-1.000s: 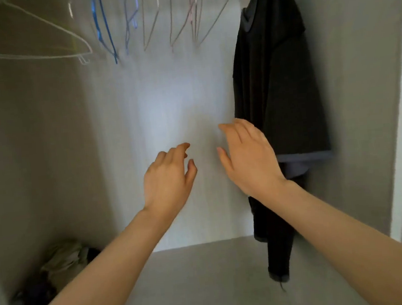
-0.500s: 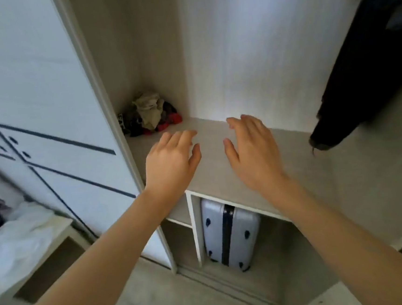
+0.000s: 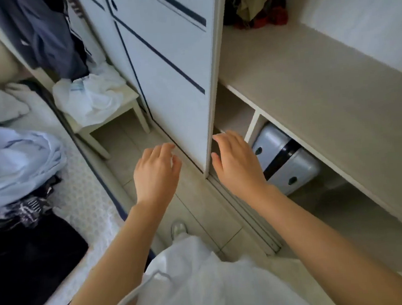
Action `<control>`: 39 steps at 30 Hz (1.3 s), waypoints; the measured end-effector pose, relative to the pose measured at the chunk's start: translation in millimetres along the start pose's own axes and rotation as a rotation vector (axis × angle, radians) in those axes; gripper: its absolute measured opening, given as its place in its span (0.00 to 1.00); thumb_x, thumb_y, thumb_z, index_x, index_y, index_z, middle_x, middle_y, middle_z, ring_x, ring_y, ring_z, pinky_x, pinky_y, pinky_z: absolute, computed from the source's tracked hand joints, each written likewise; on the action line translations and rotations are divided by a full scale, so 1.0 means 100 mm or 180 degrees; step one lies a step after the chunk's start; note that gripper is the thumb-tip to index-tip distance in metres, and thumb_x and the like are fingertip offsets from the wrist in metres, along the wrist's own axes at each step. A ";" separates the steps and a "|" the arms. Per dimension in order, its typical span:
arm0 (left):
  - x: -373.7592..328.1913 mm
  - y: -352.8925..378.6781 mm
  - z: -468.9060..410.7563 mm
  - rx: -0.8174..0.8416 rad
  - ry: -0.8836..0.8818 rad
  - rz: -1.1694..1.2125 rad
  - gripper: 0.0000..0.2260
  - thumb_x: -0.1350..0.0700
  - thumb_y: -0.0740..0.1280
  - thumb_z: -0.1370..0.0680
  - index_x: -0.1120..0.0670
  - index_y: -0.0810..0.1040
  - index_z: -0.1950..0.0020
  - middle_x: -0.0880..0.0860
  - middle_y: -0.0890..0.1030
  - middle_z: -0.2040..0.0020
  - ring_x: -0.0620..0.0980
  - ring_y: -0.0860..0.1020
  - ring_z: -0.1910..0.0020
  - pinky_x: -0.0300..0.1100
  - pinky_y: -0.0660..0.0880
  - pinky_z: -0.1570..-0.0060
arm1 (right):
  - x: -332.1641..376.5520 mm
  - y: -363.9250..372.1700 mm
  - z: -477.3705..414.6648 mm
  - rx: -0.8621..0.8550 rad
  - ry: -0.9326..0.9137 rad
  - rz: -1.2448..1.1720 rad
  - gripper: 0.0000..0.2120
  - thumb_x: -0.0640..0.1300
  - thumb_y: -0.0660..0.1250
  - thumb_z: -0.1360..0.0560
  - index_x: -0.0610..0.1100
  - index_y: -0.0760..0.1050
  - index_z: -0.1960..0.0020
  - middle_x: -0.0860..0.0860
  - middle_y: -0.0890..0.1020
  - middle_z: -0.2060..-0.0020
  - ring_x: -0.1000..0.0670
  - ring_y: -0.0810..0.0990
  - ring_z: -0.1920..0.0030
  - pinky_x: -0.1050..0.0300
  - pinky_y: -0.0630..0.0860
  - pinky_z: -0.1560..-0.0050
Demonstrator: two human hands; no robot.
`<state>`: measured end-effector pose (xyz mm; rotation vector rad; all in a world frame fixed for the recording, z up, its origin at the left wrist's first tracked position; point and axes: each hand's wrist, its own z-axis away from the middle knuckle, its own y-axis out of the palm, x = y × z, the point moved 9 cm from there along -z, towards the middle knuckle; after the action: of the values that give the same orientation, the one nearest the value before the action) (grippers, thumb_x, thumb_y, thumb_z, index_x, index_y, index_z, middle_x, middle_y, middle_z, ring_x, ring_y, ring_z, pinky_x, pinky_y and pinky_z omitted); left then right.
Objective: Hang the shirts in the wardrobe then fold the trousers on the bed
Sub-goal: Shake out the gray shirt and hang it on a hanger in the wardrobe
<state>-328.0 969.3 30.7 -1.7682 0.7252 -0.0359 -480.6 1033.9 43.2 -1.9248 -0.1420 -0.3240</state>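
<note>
Head view looks steeply down between the bed [image 3: 87, 198] and the open wardrobe. Both hands are out in front, empty, fingers loosely spread and holding nothing. The left hand [image 3: 157, 173] hovers over the floor tiles. The right hand [image 3: 237, 163] hangs just beside the lower edge of the white sliding door [image 3: 171, 69]; whether its fingertips touch that edge I cannot tell.

Right of the right hand, under the wardrobe shelf [image 3: 325, 107], a pale suitcase [image 3: 286, 162] stands in the lower compartment. Far beyond that hand, a crumpled pile of clothes [image 3: 260, 3] sits at the back of the shelf.

The clothes to be sorted lie on the bed, well to the left of the left hand. A pale blue shirt [image 3: 18, 163] is bunched up there, with a dark patterned garment [image 3: 18, 212] under its near edge and a black garment [image 3: 29, 259] nearer the person. Beyond the left hand, a small white bench [image 3: 110, 116] carries a white plastic bag [image 3: 90, 98].

My reading is that the hanging stage is in hand and the person is between garments, going for the next shirt. The next move calls for a reach leftward to the bed, lifting the blue shirt clear of the dark clothes so nothing drags along. No hanger shows here, so one must come from the rail above. Which dark piece is trousers is unclear.
</note>
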 end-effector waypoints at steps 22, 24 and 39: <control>3.32 0.10 -1.75 0.0040 -0.0716 -0.1057 0.02 0.62 0.70 0.28 0.59 0.78 0.60 0.56 0.79 0.66 0.59 0.78 0.64 0.48 0.73 0.66 | 1.35 2.50 -3.06 0.1192 -0.1348 0.0361 0.12 0.36 0.67 0.26 0.33 0.76 0.44 0.39 0.80 0.54 0.37 0.78 0.49 0.45 0.77 0.51; 3.52 0.14 -2.05 0.0072 -0.0793 -0.1067 0.02 0.63 0.70 0.28 0.60 0.78 0.60 0.56 0.79 0.66 0.59 0.77 0.64 0.48 0.71 0.66 | 1.42 2.64 -3.40 0.1222 -0.1392 0.0357 0.10 0.37 0.65 0.25 0.34 0.75 0.45 0.39 0.80 0.55 0.38 0.78 0.49 0.45 0.75 0.51; 4.93 0.45 -4.40 0.0114 -0.1234 -0.1304 0.03 0.60 0.69 0.26 0.59 0.80 0.54 0.56 0.81 0.61 0.57 0.77 0.59 0.50 0.73 0.62 | 2.06 3.75 -6.24 0.1238 -0.1783 0.0266 0.13 0.41 0.61 0.22 0.35 0.73 0.41 0.39 0.79 0.48 0.38 0.74 0.45 0.47 0.71 0.47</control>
<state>-117.8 343.9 -27.2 -1.7929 0.0784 0.0176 -287.8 305.5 -20.9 -1.5823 -0.4567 0.2909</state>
